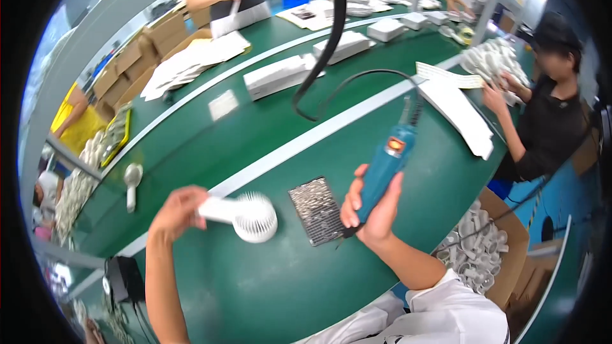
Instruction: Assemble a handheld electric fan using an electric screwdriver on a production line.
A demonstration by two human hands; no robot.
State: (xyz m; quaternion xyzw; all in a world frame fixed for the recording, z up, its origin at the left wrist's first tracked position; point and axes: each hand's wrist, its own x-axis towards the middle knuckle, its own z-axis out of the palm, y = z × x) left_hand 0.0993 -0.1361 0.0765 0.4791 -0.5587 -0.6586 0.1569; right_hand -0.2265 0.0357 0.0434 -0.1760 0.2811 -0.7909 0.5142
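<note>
White handheld fan (245, 215) sits in my left hand (177, 211), fingers closed round its handle so the round head hangs just above the green belt (268, 293), near my side and left of centre, where I can work on it. My right hand (373, 207) is wrapped shut round the blue electric screwdriver (384, 169), tip pointing down and cable (357, 83) running up and away, ready beside the fan. Between the two lies a dark tray of screws (317, 209), within easy reach of the tip.
</note>
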